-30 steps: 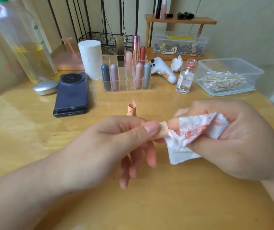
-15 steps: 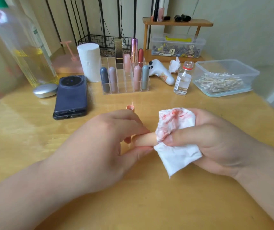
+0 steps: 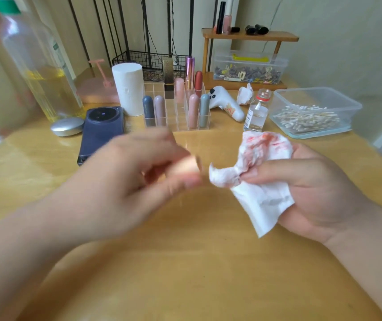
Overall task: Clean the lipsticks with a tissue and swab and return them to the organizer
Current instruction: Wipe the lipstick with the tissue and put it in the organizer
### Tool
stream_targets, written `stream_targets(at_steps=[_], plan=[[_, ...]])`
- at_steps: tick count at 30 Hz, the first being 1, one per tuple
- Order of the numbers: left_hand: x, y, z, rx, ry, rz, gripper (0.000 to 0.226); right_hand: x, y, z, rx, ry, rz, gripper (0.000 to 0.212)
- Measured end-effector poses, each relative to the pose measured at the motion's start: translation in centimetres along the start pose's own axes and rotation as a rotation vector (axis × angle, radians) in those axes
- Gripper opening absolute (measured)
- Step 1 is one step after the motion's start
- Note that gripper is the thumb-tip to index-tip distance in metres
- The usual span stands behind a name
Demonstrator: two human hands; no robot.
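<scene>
My left hand [image 3: 125,181] is blurred with motion and grips a peach lipstick tube [image 3: 188,166] between thumb and fingers over the middle of the table. To its right, my right hand [image 3: 305,193] holds a crumpled white tissue [image 3: 261,174] stained red, now apart from the tube. The lipstick's cap is hidden behind my left hand. The clear acrylic organizer [image 3: 178,122] stands at the back with several capped lipsticks in it.
A dark phone [image 3: 102,133] and silver pebble [image 3: 67,126] lie back left by a large oil bottle [image 3: 41,66]. A tissue roll [image 3: 128,89], small glass bottle [image 3: 256,112], white device [image 3: 225,105] and tub of cotton swabs [image 3: 312,112] line the back.
The tissue was wrapped around the lipstick's tip; now the hands have pulled apart, the left one moving fast with the tube, the tissue free in the right.
</scene>
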State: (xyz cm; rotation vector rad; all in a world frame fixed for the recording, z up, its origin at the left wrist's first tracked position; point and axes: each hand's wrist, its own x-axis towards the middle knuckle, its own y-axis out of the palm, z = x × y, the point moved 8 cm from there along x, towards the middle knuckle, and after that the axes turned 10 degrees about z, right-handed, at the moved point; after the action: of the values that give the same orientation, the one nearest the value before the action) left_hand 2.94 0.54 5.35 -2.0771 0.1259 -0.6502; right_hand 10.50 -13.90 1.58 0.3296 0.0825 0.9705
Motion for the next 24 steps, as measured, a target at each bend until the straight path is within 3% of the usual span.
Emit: stream_targets(at_steps=[3,5,9,15,20,24], plan=[[-1.0,-2.9,3.2,-0.051,-0.181,-0.371,0.018,0.2,-1.1,0.0,-0.010,-0.015,-0.061,0.024],[-1.6,-3.1,5.6,-0.088,-0.340,-0.468,0.015,0.3,-1.5,-0.6,-0.016,-0.002,-0.079,0.021],[-1.4,-1.1,8.9,0.006,-0.621,-0.264,0.020,0.3,-1.8,-1.0,-0.098,0.016,-0.142,0.022],[-0.7,1.9,9.8,0.100,-0.699,0.105,0.024,0.2,-2.7,-1.2,-0.175,0.053,-0.223,0.025],[-0.8,2.0,10.5,0.103,-0.741,0.152,0.037,0.5,-2.9,-1.9,-0.162,0.082,-0.221,0.020],[-0.8,2.2,10.4,0.100,-0.720,0.154,0.032,0.4,-3.5,-2.0,-0.137,0.090,-0.269,0.024]])
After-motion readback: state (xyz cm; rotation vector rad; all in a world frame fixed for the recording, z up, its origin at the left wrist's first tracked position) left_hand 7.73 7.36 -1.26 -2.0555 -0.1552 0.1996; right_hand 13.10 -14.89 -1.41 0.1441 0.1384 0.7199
